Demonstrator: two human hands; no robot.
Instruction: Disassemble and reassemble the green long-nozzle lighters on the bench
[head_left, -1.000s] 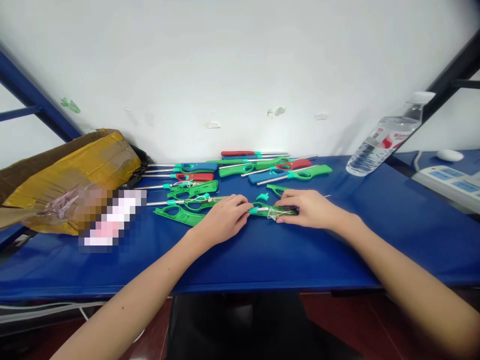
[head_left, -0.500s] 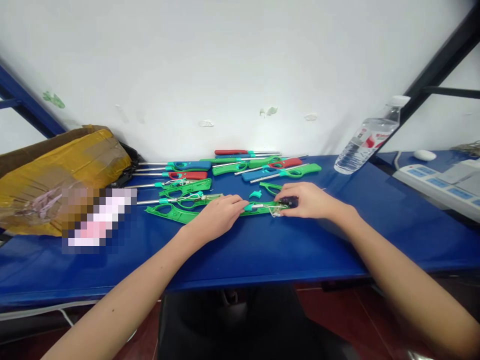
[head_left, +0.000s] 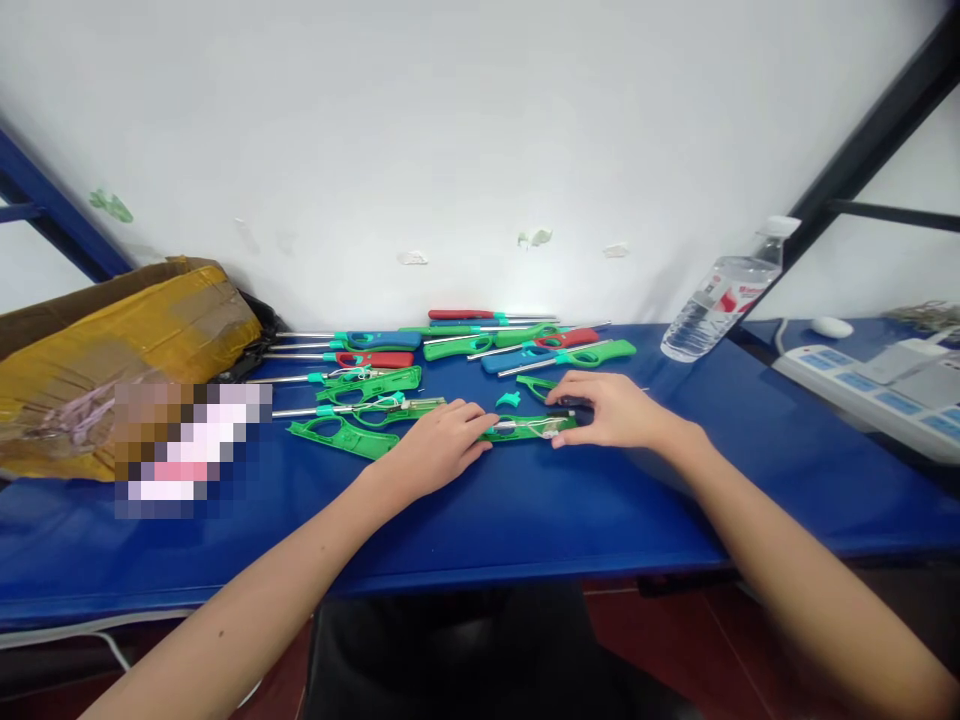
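Brown cardboard box (head_left: 127, 340) patched with yellow tape sits far left on the blue table (head_left: 525, 510), a blurred patch just in front of it, black bag edge behind. Next right, green open lighter halves (head_left: 360, 410) with metal tubes lie in a loose group, one flat green shell (head_left: 337, 437) nearest the front edge. Left hand (head_left: 439, 445) rests palm down on the table, fingers curled onto the left end of a green open lighter body (head_left: 525, 428), pinching it at the teal collar; tube end hidden under the hand. That lighter body lies flat on the table, mid-centre, between both hands, wire visible inside. Small teal trigger piece (head_left: 508, 400) sits loose just behind it. Right hand (head_left: 611, 410) grips the right end of the same body, fingertips closed over a dark part there. Behind, by the white wall, a row of finished stick lighters (head_left: 525, 340), red, blue, green. Right of these a clear water bottle (head_left: 712, 305) leans tilted. Far right a white power strip (head_left: 862, 390), well apart from the hands
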